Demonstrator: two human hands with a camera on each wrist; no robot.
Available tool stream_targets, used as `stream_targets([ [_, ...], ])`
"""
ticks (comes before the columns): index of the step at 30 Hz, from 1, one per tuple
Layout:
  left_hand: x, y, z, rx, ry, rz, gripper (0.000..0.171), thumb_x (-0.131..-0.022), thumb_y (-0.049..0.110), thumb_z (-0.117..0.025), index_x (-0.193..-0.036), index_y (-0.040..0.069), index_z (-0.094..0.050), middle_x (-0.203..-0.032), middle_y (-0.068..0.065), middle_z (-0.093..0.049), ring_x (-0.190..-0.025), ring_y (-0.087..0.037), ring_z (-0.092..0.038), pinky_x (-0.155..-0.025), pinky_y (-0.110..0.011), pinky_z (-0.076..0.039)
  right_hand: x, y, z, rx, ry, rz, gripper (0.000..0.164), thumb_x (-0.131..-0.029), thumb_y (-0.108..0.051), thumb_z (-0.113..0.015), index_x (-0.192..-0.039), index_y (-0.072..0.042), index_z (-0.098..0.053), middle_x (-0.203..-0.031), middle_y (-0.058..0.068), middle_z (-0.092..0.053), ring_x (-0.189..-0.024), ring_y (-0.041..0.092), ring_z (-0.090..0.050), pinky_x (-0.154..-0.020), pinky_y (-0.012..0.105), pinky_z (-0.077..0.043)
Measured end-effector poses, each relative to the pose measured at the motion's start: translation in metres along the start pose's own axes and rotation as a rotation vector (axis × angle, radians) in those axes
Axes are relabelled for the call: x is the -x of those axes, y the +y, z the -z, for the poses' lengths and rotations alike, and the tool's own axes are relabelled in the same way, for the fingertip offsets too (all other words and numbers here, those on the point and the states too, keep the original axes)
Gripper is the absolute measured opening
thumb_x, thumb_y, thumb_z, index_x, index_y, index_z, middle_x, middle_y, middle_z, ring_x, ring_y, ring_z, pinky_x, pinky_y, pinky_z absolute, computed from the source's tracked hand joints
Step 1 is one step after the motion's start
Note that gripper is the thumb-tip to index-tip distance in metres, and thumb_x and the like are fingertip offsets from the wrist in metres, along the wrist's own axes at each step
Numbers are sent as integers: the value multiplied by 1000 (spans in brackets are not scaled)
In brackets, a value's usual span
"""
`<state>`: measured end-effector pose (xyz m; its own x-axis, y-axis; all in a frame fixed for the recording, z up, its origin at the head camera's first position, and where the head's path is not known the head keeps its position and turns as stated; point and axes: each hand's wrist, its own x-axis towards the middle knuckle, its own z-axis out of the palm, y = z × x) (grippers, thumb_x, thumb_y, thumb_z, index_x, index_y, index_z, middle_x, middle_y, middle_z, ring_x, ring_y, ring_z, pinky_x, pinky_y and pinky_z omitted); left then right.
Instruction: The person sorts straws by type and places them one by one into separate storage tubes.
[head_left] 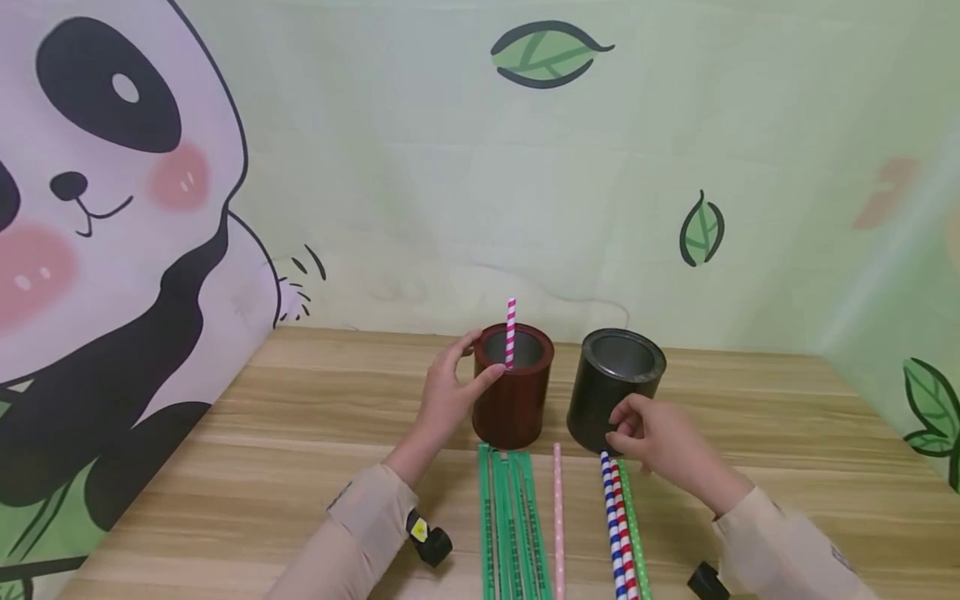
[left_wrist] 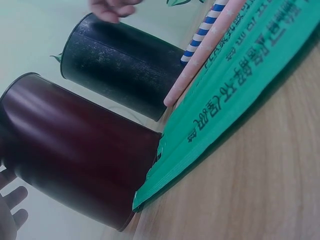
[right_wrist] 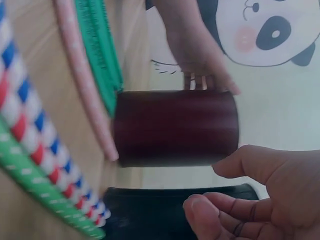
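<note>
My left hand [head_left: 450, 387] holds a dark red cup [head_left: 510, 408] from its left side, the thumb near the front rim and fingers along the side. A pink-and-white striped straw [head_left: 511, 333] leans inside the cup, its top rising above the rim. To the right stands a black cup [head_left: 592, 404], upright. In front of it hovers my right hand [head_left: 667, 442], fingers loosely bent and holding nothing; the right wrist view shows a gap between thumb and fingers. Just below lie a blue-striped straw [head_left: 611, 517], a red-striped straw [head_left: 622, 525] and a green dotted straw [head_left: 633, 533].
Several long green packets [head_left: 510, 525] with dark printed characters lie in front of the red cup. A pink dotted straw [head_left: 558, 517] lies beside them on the wooden table [head_left: 285, 500]. Behind the cups rises a pale green backdrop [head_left: 420, 208] with a panda and leaves.
</note>
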<state>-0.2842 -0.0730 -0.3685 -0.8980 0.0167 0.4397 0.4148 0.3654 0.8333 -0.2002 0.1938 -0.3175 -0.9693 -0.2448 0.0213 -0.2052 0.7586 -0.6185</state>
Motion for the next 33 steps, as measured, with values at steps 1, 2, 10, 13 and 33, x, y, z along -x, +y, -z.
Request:
stream_targets([
  [1, 1, -1, 0, -1, -2, 3, 63, -83, 32, -74, -139, 14, -51, -136, -10, -56, -122, -30, -51, -105, -56, -39, 1, 4, -3, 2, -4, -9, 21, -87, -12, -65, -101, 2, -57, -79, 6, -60, -56, 15, -53, -49, 26, -48],
  [2, 3, -1, 0, -2, -4, 5, 63, -83, 32, -74, -139, 14, -51, -136, -10, -56, -122, -30, -50, -105, -56, -39, 3, 7, -7, 4, -9, -14, 20, -87, -11, -66, -99, 2, -57, -78, 6, -59, -55, 14, -52, -48, 26, -48],
  [10, 11, -4, 1, -4, -4, 9, 64, -83, 33, -74, -139, 14, -51, -136, -11, -56, -123, -30, -51, -105, -57, -39, 13, 29, -28, 28, -36, -59, 16, -82, -5, -65, -93, 2, -56, -71, 4, -56, -48, 12, -50, -44, 25, -43],
  [13, 12, -6, 1, -5, -13, 10, 65, -83, 37, -74, -139, 15, -50, -137, -10, -56, -123, -30, -51, -104, -56, -40, 16, 34, -33, 59, -44, -84, 15, -81, -6, -65, -91, 1, -56, -66, 2, -55, -46, 12, -49, -45, 25, -41],
  [33, 0, 4, 4, -24, -27, 12, 64, -84, 36, -73, -140, 14, -49, -137, -9, -56, -124, -30, -50, -104, -50, -43, 7, 44, -36, 95, -143, -191, 22, -87, -11, -67, -98, 4, -54, -69, 7, -57, -50, 13, -57, -50, 28, -51],
])
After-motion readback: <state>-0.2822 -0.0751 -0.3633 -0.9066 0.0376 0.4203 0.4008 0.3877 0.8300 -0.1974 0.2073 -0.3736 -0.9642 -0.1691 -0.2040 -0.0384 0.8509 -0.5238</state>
